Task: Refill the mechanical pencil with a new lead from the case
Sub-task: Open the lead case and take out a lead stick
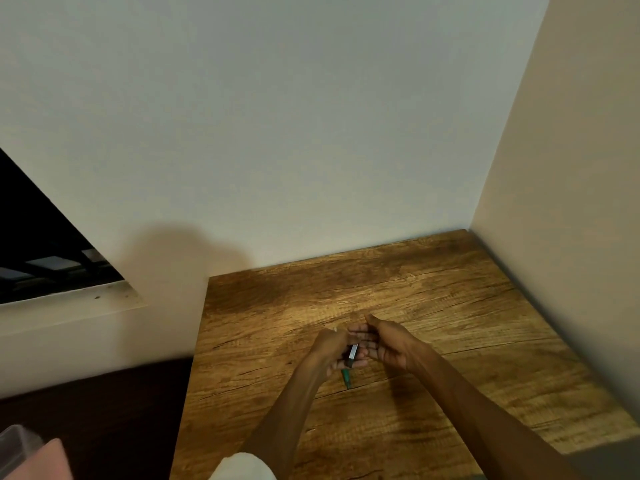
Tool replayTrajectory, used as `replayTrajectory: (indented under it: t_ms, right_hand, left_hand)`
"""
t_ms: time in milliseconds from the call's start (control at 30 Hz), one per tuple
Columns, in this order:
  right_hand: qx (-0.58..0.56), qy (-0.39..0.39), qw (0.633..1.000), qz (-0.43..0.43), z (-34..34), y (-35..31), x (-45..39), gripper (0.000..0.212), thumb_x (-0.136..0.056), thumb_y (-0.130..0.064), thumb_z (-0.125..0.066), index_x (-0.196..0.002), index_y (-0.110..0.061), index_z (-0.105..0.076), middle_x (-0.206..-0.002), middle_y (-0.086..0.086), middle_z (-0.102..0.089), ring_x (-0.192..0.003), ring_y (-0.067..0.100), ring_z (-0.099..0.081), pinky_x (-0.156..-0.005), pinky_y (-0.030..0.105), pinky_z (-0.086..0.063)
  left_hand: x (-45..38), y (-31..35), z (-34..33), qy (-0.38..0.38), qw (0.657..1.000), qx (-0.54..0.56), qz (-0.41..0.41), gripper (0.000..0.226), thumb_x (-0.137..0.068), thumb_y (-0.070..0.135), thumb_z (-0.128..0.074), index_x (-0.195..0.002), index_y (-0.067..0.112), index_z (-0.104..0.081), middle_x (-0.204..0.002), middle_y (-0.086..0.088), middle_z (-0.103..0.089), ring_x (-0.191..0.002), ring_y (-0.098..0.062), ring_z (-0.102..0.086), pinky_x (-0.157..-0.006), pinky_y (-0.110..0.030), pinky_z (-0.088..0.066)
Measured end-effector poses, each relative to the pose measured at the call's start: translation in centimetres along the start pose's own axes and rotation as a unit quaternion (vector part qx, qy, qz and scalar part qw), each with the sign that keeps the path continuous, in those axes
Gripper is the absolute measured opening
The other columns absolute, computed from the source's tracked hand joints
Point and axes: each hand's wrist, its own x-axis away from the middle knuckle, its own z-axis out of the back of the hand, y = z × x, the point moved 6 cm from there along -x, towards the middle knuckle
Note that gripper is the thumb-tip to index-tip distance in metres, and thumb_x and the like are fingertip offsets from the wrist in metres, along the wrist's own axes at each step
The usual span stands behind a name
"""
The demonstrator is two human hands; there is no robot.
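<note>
Pencil, green, light and stiff, is sitting gripped in left hand over desk; right hand is cupping open against it; lead likely brittle, so holding barrel mid-length seems safest

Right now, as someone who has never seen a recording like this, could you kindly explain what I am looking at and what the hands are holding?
There is no machine here. The one picture comes from a camera worn on a person's head, looking forward and down, so the two bare arms reaching in from the bottom are that person's own. Below them is a wooden table set into a corner between pale walls. The left hand grips a mechanical pencil, green at its lower end and silvery above, with its fingers curled round it. The right hand is cupped, palm turned inward, close against the left. Whether it holds a lead is too small to tell, and I cannot pick out the lead case.
</note>
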Motion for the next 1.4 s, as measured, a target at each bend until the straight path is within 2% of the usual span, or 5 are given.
replayTrajectory:
  t_ms: [267, 633, 833, 1133, 1400]
  right_hand:
    - [-0.018, -0.007, 1.0, 0.012, 0.2, -0.3, -0.1, 0.048, -0.103, -0.032, -0.036, -0.101, 0.003, -0.069, -0.099, 0.019, -0.074, -0.085, 0.024, -0.07, -0.074, 0.035, -0.059]
    - [-0.044, -0.016, 0.999, 0.026, 0.4, -1.1, 0.3, 0.039, -0.103, -0.025, -0.038, -0.108, 0.004, -0.064, -0.102, 0.02, -0.074, -0.085, 0.025, -0.073, -0.074, 0.034, -0.061]
    - [-0.021, 0.006, 1.0, 0.015, 1.0, -0.7, 0.4, 0.038, -0.103, -0.023, -0.038, -0.104, 0.001, -0.066, -0.096, 0.018, -0.075, -0.084, 0.025, -0.072, -0.072, 0.033, -0.061]
    - [-0.015, -0.009, 1.0, 0.004, 1.2, 0.1, 0.6, 0.026, -0.093, -0.024, -0.061, -0.093, 0.0, -0.072, -0.086, 0.017, -0.072, -0.077, 0.023, -0.07, -0.075, 0.035, -0.06]
    - [-0.043, -0.016, 0.998, 0.031, 0.6, -0.5, 1.2, 0.014, -0.09, -0.005, -0.062, -0.093, 0.006, -0.07, -0.078, 0.018, -0.074, -0.063, 0.02, -0.072, -0.057, 0.028, -0.06]
  left_hand:
    - [-0.5, -0.3, 0.4, -0.001, 1.0, 0.009, -0.001, 0.013, -0.092, 0.004, -0.056, -0.09, -0.004, -0.066, -0.073, -0.014, -0.069, -0.06, -0.016, -0.069, -0.06, -0.033, -0.062]
    - [-0.4, 0.2, 0.1, -0.015, 1.0, 0.016, -0.022, 0.013, -0.091, 0.002, -0.055, -0.088, -0.003, -0.067, -0.075, -0.014, -0.07, -0.069, -0.019, -0.069, -0.069, -0.032, -0.062]
    - [-0.6, 0.1, 0.2, 0.0, 1.0, -0.006, -0.017, 0.02, -0.091, 0.0, -0.055, -0.104, -0.013, -0.063, -0.08, -0.017, -0.068, -0.069, -0.02, -0.068, -0.062, -0.03, -0.062]
    - [-0.6, 0.3, -0.1, 0.012, 1.0, -0.006, -0.017, 0.012, -0.088, -0.002, -0.056, -0.091, -0.01, -0.065, -0.073, -0.016, -0.068, -0.062, -0.019, -0.068, -0.053, -0.028, -0.059]
    - [-1.0, 0.6, -0.2, 0.029, 0.999, 0.004, -0.027, 0.012, -0.09, 0.0, -0.057, -0.085, -0.007, -0.066, -0.069, -0.014, -0.068, -0.056, -0.016, -0.066, -0.053, -0.027, -0.059]
